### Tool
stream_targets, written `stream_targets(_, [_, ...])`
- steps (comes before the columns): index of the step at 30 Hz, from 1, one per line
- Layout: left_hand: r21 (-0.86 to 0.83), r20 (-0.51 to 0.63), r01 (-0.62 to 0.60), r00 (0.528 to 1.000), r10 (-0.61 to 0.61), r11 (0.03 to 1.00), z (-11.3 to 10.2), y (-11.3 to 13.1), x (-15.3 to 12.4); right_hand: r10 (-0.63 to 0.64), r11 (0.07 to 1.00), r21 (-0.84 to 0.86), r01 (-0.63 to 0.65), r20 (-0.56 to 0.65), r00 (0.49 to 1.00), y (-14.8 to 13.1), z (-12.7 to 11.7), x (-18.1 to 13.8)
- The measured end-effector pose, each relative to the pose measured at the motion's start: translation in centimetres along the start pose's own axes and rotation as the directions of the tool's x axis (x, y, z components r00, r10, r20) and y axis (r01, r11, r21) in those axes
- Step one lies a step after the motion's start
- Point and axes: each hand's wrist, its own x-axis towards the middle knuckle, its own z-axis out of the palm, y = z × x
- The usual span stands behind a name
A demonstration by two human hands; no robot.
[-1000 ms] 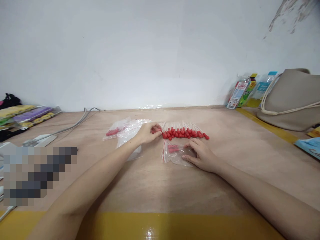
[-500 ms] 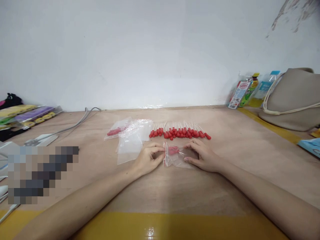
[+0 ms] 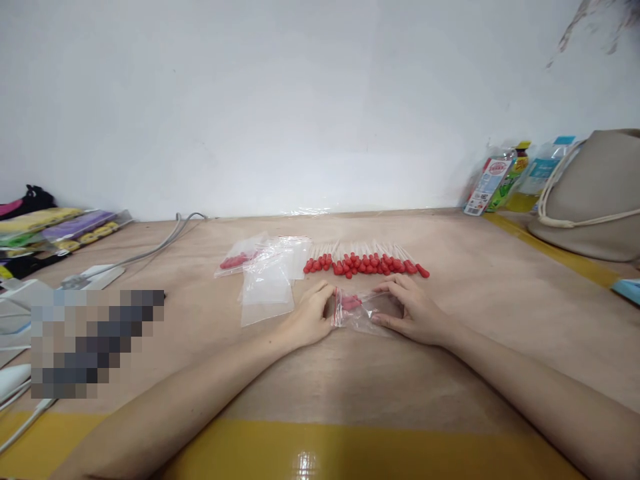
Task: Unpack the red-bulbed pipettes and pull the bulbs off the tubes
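With the left hand (image 3: 309, 319) pinched on the mouth of the bag (image 3: 373, 312) and the right hand (image 3: 417, 312) spread flat on it, seal evenly, clear of the droppers (image 3: 351, 302) inside.

Small clear zip bag (image 3: 365, 310) holding red-bulbed droppers lies flat on the table

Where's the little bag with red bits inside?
Head view, centre: the small bag lies between the left hand and right hand, in front of the red-tipped sticks.
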Motion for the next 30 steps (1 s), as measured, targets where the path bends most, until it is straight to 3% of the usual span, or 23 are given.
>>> stream_targets(8, [-0.037, 0.016, 0.007, 1.000, -0.007, 0.999, -0.1, 0.2, -0.5, 0.043, 0.996, -0.079, -0.042, 0.007, 0.999, 0.0, -0.1, 0.0])
stream_targets(16, [-0.245, -0.144, 0.048, 0.986, -0.086, 0.968, -0.6, -0.8, -0.5, 0.045, 0.994, -0.106, -0.041, 0.039, 0.998, 0.2, 0.0, -0.2])
stream_targets(19, [-0.365, -0.149, 0.122, 0.971, -0.187, 0.923, -2.6, -1.6, -0.3, 0.048, 0.993, -0.111, -0.043, 0.037, 0.998, 0.2, 0.0, -0.3])
stream_targets(21, [-0.387, -0.123, 0.181, 0.962, -0.245, 0.904, -5.3, -2.0, -0.2, 0.047, 0.993, -0.111, -0.042, 0.040, 0.998, 0.2, 0.0, -0.3])
stream_targets(25, [-0.337, -0.154, 0.171, 0.960, -0.233, 0.926, -11.5, -1.6, 0.0, 0.042, 0.995, -0.097, -0.038, 0.044, 0.998, 0.1, -0.1, -0.3])
stream_targets(27, [-0.218, -0.304, 0.091, 0.940, -0.156, 0.972, -13.1, -0.9, 0.2, 0.038, 0.995, -0.090, -0.034, 0.040, 0.998, 0.1, -0.1, -0.3])
stream_targets(30, [-0.090, -0.464, -0.037, 0.886, -0.009, 0.995, -12.2, -0.3, 1.4, 0.034, 0.995, -0.091, -0.030, 0.041, 0.999, 0.2, -0.1, -0.3])
